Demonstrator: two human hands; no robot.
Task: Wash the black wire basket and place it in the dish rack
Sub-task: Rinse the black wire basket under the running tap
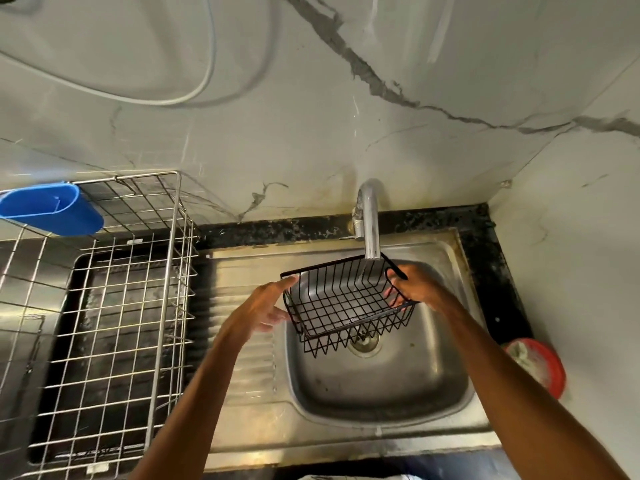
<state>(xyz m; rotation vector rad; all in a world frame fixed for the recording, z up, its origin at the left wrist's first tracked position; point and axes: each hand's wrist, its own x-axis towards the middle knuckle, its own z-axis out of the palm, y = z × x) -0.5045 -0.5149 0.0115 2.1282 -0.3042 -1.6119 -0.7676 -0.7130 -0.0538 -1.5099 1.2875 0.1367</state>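
A black wire basket point(346, 306) hangs over the steel sink basin point(415, 382), just under the chrome tap spout point(370, 220). My right hand point(415, 285) grips the basket's right rim, with fingers curled over the wire. On the basket's left end rests my left hand point(263, 306), fingers spread along the side and thumb at the top corner. The basket tilts slightly with its open top facing me. I cannot tell whether water runs from the tap. The silver wire dish rack point(114, 306) stands to the left of the sink.
A blue plastic holder point(52, 211) hangs on the rack's far left corner. A red round container point(540, 365) sits on the black counter right of the sink. The ridged drainboard point(242, 341) lies between rack and basin. Marble wall rises behind and to the right.
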